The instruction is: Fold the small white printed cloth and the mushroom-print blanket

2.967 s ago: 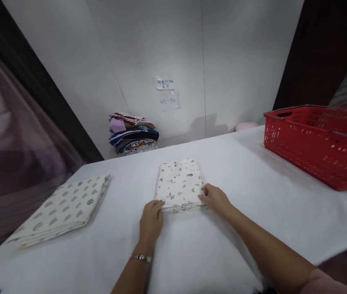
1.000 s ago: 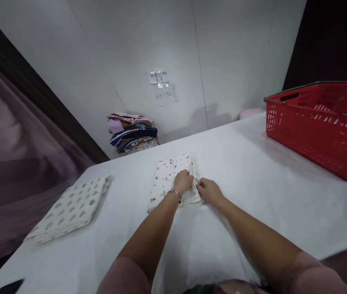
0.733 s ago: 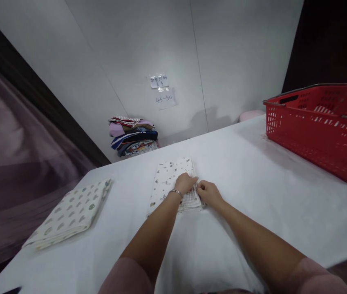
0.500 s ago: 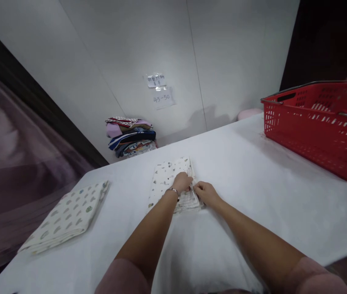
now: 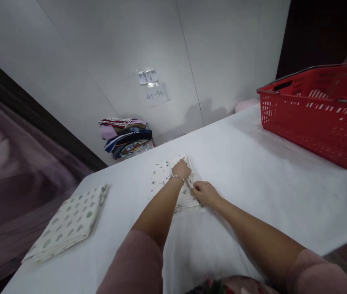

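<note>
A folded white cloth with small printed motifs lies on the white-covered table in front of me. My left hand, with a bracelet at the wrist, is closed at the cloth's upper right edge, fingers gripping the layers there. Lower along the same edge, my right hand pinches the cloth's side between thumb and fingers. My left forearm covers part of the cloth. To the left, a second folded cloth with grey mushroom-like prints rests flat, touched by neither hand.
A red plastic basket with metal handles stands on the table at the right. Beyond the far edge is a stack of folded fabrics. Paper notes are taped to the wall. A purple drape hangs at the left.
My left hand has slid up along the cloth's right edge, away from me. My right hand stays pinching near the same spot. The view has shifted slightly.
</note>
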